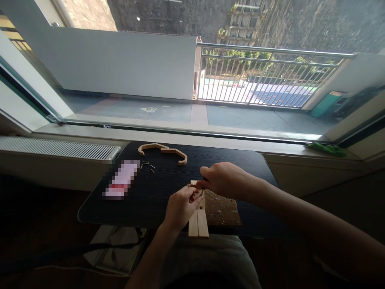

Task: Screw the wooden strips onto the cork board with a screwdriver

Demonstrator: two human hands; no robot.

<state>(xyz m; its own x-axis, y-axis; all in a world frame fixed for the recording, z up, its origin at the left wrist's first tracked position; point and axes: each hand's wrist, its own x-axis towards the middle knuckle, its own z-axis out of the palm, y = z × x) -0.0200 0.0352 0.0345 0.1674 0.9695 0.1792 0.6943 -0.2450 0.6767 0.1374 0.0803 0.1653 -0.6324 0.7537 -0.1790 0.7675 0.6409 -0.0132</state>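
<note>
Two light wooden strips point(198, 222) lie side by side on the black table point(144, 200), reaching over its near edge. My left hand point(180, 206) is closed on the strips near their far end, fingers pinched at a small hole. My right hand point(224, 180) is closed just above that end, gripping something small and dark that I cannot make out. A brown perforated board point(222, 210) lies right of the strips, partly under my right wrist.
A curved wooden piece point(164, 151) lies at the table's far side, with several small dark screws point(148, 165) beside it and a blurred pink-white packet point(122, 184) to the left. A radiator point(57, 147) and window sill run behind; a green cloth point(326, 149) sits on the sill.
</note>
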